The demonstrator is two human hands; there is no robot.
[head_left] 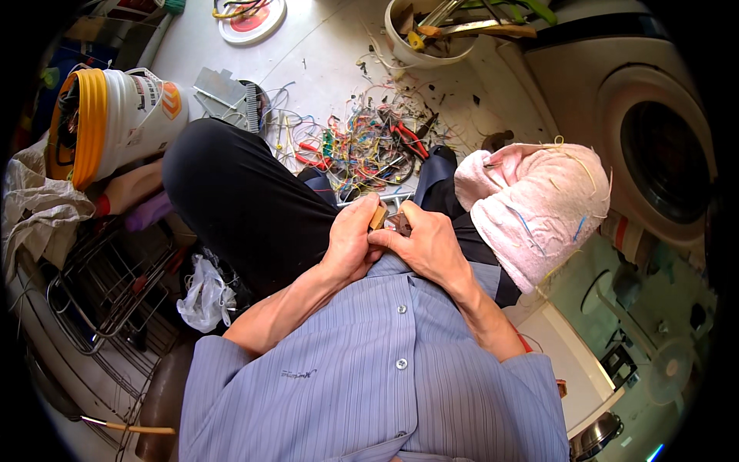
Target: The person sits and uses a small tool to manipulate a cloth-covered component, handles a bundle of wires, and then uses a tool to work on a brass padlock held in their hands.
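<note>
My left hand [350,240] and my right hand [433,245] meet in front of my lap, fingers closed. A small tan, block-like piece [378,217] is pinched in the left one. The right one grips a small dark brown piece [402,224]; whether the two pieces are joined is hidden by my fingers. Beyond them, on the floor between my feet, lies a tangled heap of coloured wires [358,146] and small scraps. Red-handled pliers [409,140] rest on its right side. A pink towel [539,204] with wire bits on it covers my right knee.
A white bucket with a yellow rim [146,112] lies tipped at the left, near grey metal parts [219,96]. A scrap-filled tub [400,46] stands at the back. To the right is a front-loading washing machine [616,85]; a wire rack [108,285] is at the left.
</note>
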